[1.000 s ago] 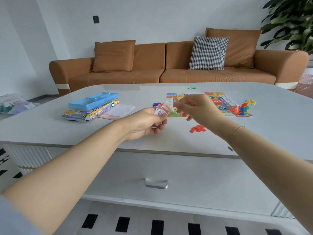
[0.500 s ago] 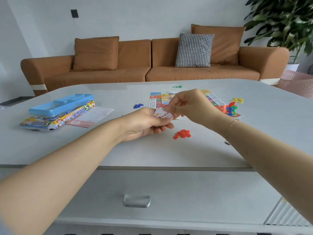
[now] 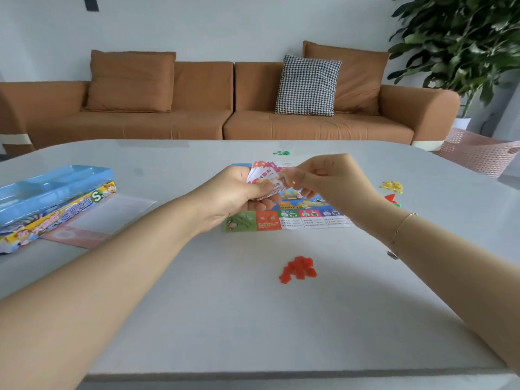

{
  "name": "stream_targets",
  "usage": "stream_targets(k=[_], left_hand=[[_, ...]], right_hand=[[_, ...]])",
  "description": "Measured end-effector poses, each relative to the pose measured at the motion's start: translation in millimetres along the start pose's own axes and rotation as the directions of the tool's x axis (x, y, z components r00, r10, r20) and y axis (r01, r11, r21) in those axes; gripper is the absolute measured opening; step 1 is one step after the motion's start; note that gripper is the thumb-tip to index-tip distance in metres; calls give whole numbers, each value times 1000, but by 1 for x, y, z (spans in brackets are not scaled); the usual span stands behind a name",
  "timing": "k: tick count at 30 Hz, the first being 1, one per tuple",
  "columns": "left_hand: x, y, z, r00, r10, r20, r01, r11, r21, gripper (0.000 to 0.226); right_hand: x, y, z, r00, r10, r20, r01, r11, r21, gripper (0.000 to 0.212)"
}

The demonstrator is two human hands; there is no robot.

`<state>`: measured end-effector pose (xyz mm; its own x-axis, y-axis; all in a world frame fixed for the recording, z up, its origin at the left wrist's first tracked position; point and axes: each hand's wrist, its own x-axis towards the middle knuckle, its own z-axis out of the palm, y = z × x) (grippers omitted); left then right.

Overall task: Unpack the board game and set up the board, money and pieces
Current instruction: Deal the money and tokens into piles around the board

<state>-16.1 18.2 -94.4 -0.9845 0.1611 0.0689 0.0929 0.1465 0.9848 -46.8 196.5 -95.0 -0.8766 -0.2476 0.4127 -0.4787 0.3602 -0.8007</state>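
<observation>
Left hand (image 3: 239, 197) raised over the table (image 3: 225, 319), fingers curled under and thumb pressed across the top of a small fanned stack of pink-and-white paper money (image 3: 266, 178); grip is firm, notes spread toward the right. Right hand (image 3: 332, 178) meets it from the other side, thumb and forefinger narrowed to a pinch at the right edge of the stack, remaining fingers loosely curled; whether the pinch holds a single note or clear wrapping, cannot tell. Both hands hang above the near-left part of the game board (image 3: 289, 218), which lies flat and unfolded at mid-table, its near edge showing coloured squares. Red pieces (image 3: 298, 268) in a loose heap on bare tabletop, nearer than the board and apart from it. Yellow pieces (image 3: 391, 186) right of the board; green pieces (image 3: 282, 153) beyond it, toward the far edge. Game box (image 3: 56, 215) with blue plastic tray (image 3: 50, 187) on top sits at the left edge, a paper sheet (image 3: 109, 215) just beside it. Wide open surface between the red heap and the near table edge.
</observation>
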Motion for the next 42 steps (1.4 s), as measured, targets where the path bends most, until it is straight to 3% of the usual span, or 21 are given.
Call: stream_targets(k=[6, 11, 18, 22, 25, 28, 32, 36, 42], left_hand=[[32, 1, 1, 996, -50, 71, 57, 993, -99, 11], [47, -5, 0, 988, -118, 103, 139, 964, -225, 36], [65, -1, 5, 963, -261, 65, 268, 951, -156, 16], [62, 5, 12, 919, -368, 144, 384, 916, -112, 15], [50, 19, 20, 882, -437, 176, 459, 881, -118, 16], [37, 39, 31, 862, -499, 82, 506, 855, -117, 10], [12, 60, 40, 797, -603, 20, 593, 778, -208, 12], [-13, 80, 47, 731, -681, 48, 659, 685, -311, 9], [-32, 97, 56, 659, -749, 71, 707, 585, -397, 12]], right_hand=[[21, 11, -7, 1000, 7, 14, -7, 1000, -25, 11], [34, 19, -11, 997, 56, 53, -61, 995, 80, 10], [35, 27, -13, 970, 240, 29, -242, 955, 174, 7], [17, 17, -19, 952, 306, -29, -303, 951, 67, 16], [0, 0, -27, 920, 388, -63, -383, 921, 74, 22], [-14, -16, -50, 828, 556, -76, -541, 827, 155, 18], [-38, -28, -78, 717, 697, 23, -697, 715, 56, 27], [-63, -36, -81, 623, 771, 134, -766, 636, -93, 14], [-88, -31, -65, 735, 662, 144, -598, 734, -323, 7]])
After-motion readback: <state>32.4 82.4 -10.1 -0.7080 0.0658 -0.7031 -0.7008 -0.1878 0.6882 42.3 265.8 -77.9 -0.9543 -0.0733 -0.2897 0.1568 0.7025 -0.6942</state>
